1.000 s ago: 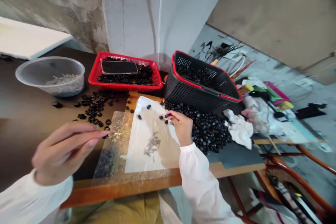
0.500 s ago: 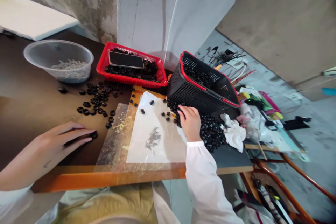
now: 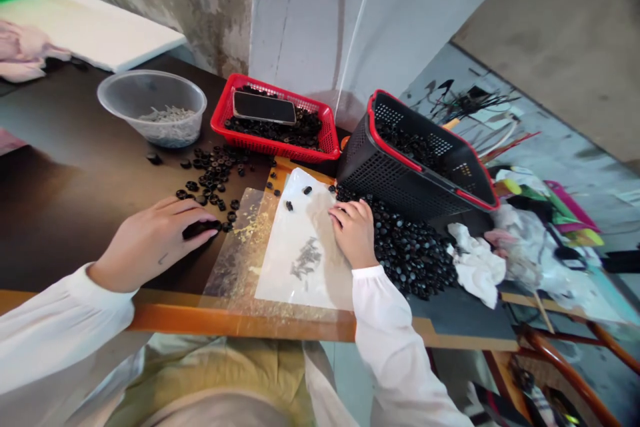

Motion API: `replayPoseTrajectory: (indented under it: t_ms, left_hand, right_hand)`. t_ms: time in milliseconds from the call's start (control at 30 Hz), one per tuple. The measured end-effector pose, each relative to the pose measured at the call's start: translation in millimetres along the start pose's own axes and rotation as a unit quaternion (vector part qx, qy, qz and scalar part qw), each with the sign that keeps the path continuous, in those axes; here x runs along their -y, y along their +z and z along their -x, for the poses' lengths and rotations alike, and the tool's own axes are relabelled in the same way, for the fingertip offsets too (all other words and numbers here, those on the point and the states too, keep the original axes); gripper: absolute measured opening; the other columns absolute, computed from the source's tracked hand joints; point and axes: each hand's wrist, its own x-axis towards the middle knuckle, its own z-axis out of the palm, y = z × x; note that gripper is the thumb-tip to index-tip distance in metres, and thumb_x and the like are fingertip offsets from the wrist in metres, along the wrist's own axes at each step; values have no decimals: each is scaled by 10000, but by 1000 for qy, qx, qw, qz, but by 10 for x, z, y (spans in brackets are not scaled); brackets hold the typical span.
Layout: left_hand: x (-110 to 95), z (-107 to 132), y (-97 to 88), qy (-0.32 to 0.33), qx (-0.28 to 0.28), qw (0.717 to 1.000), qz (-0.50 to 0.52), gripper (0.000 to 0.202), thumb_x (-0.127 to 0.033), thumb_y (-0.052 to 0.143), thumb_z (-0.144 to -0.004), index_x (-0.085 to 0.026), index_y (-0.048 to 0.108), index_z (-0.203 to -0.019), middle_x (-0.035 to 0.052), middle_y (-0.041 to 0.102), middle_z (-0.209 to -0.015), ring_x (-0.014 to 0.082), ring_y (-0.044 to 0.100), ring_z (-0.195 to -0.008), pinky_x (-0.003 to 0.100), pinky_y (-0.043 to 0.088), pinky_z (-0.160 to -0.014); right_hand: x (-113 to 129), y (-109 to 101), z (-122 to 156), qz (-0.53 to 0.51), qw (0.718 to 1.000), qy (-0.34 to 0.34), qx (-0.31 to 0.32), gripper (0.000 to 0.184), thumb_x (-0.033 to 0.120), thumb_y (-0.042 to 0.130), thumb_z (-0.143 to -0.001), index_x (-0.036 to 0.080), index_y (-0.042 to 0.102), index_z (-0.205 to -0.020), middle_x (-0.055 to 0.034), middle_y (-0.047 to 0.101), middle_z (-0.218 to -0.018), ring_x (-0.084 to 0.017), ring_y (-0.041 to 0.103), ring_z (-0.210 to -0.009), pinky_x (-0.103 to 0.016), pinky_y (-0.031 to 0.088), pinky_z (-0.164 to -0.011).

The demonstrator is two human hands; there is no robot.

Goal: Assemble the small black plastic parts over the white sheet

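My left hand (image 3: 157, 237) is low over the dark tabletop, its fingers and thumb curved together around a small black round part at the fingertips, partly hidden. Close by lies a loose group of black ring-like parts (image 3: 215, 177). My right hand (image 3: 354, 230) rests at the right edge of a white sheet (image 3: 280, 273), fingers apart and slightly bent, with nothing visible in them. It is against a large heap of shiny black parts (image 3: 413, 253). Two black parts (image 3: 289, 205) lie on the sheet, beside a cluster of thin grey pieces (image 3: 306, 259).
Behind stand a clear plastic bowl (image 3: 153, 97) of thin grey pieces, a red basket (image 3: 277, 151) with a phone (image 3: 265, 108) on black parts, and a tall black basket (image 3: 395, 177) with a red rim. Crumpled tissue (image 3: 477, 263) lies right of the heap.
My left hand has moved right and forward, up to the small black parts. My right hand has shifted; the loose parts left of it on the sheet are gone from there. The view has swung left.
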Motion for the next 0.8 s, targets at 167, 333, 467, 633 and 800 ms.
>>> replayPoseTrajectory:
  t_ms: [167,333,467,633,800]
  left_hand:
    - [-155,-266,-61,89,37,993,-64,254,-433,596,-941,-287,743,-1088,44,723,-1027,231,622,-858,361,499,-796]
    - [-611,-586,122,208,183,959,66,203,-359,553,-993,-277,729,-1050,40,703,-1038,204,622,-897,335,472,-810]
    - [-1016,-643,448,281,303,891,187,224,-389,681,-921,-276,707,-1113,51,692,-1045,210,639,-952,302,472,-762]
    - [-1141,-653,717,274,326,874,232,107,-218,595,-967,-210,695,-932,50,690,-939,180,646,-868,272,460,-724]
    - [-978,-658,795,235,311,881,266,204,-225,512,-1010,-207,710,-961,54,690,-920,156,667,-813,251,463,-710]
  right_hand:
    - [97,-121,32,-72,997,-12,16,219,174,599,-954,244,784,-1047,-52,756,-1039,-245,583,-1037,-448,407,-1089]
    - [189,-211,135,-145,984,-45,88,167,288,680,-938,254,791,-1059,-40,762,-998,-235,568,-988,-398,454,-976]
    - [216,-208,167,-138,981,-74,117,159,304,677,-939,257,784,-1046,-38,756,-985,-233,564,-967,-392,444,-961]
    - [237,-227,122,-103,980,-101,138,90,250,659,-949,233,747,-952,-38,745,-944,-239,579,-977,-396,432,-982]
    - [268,-248,41,-68,974,-117,179,46,191,683,-924,206,686,-968,-52,713,-937,-237,612,-951,-351,475,-853]
